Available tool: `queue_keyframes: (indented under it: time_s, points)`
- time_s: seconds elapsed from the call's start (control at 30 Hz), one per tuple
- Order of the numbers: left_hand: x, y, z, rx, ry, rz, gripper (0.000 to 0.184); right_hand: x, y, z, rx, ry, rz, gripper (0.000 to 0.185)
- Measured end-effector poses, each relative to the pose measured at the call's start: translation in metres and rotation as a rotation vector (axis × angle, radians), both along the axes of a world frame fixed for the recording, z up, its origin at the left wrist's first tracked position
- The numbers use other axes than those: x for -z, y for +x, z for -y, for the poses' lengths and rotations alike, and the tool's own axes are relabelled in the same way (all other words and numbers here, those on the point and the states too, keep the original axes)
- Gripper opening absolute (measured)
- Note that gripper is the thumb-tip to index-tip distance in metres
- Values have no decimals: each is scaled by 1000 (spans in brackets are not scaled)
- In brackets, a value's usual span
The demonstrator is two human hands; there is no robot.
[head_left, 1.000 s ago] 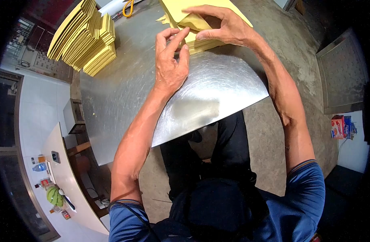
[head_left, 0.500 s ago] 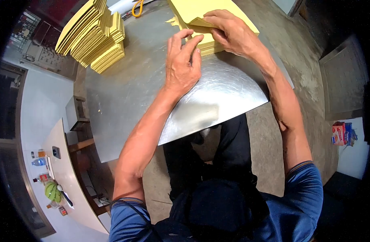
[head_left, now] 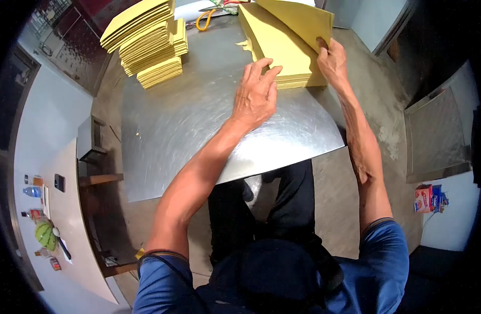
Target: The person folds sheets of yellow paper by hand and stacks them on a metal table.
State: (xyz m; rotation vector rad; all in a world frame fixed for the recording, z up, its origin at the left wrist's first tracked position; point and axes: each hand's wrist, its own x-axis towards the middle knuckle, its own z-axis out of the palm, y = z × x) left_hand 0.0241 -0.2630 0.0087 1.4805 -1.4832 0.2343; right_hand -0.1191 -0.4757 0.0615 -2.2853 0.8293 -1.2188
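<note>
A thick stack of yellow paper sheets (head_left: pixel 287 60) lies at the far side of the metal table (head_left: pixel 188 123). My right hand (head_left: pixel 333 64) pinches the near right corner of the top sheet (head_left: pixel 306 23), which is raised and bent back over the stack. At the stack's near left corner is my left hand (head_left: pixel 254 99), its fingers apart and curved, with the fingertips at the paper's edge. Nothing shows in its grasp. To the left, folded yellow paper pieces (head_left: pixel 151 44) are piled in uneven bundles.
Orange-handled scissors (head_left: pixel 205 21) lie at the table's far edge, between the two paper piles. A torn yellow scrap (head_left: pixel 244 45) sticks out beside the stack. On the left, a side table (head_left: pixel 75 204) carries a striped green melon (head_left: pixel 45 234), a bottle and small items.
My right hand has moved right and lifted the top sheet's corner high off the stack. My left hand stays by the stack's near left corner. The camera view has shifted a little.
</note>
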Motion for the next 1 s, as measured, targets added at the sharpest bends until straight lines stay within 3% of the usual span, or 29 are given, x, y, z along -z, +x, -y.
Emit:
queue_keyframes:
  time_s: [0.03,0.13,0.2,0.33,0.47,0.57,0.63,0.67,0.73,0.83,0.93,1.0]
  points:
    - [0,0,-1,2,2,8,42,-3,-1,0,24,42,8,52]
    - [1,1,0,-13,-6,13,58,-16,-12,-20,-8,-220,4,58]
    - [4,1,4,10,-38,-185,71,-20,-26,-41,-26,-403,-60,71]
    - [1,6,1,-41,-149,-399,90,-26,-52,-100,-113,-556,-263,71]
    - [3,16,-14,-183,-184,-129,117,-26,-63,-153,-261,-556,-378,61]
    - [-10,16,-51,-121,-169,-29,76,-24,-75,-182,-358,-550,-433,59]
    - [-22,21,-99,-11,-81,232,44,-16,-79,-201,-430,-549,-415,59]
    - [-22,18,-120,57,-71,200,33,-15,-79,-212,-488,-533,-403,57]
    - [-11,23,-166,53,124,312,34,-8,-81,-230,-608,-502,-433,57]
    - [1,25,-226,19,254,230,32,-6,-80,-253,-840,-367,-456,64]
    - [-1,15,-269,-113,305,190,34,1,-79,-257,-934,-375,-376,79]
    - [7,10,-284,-153,290,202,35,6,-79,-250,-906,-426,-392,77]
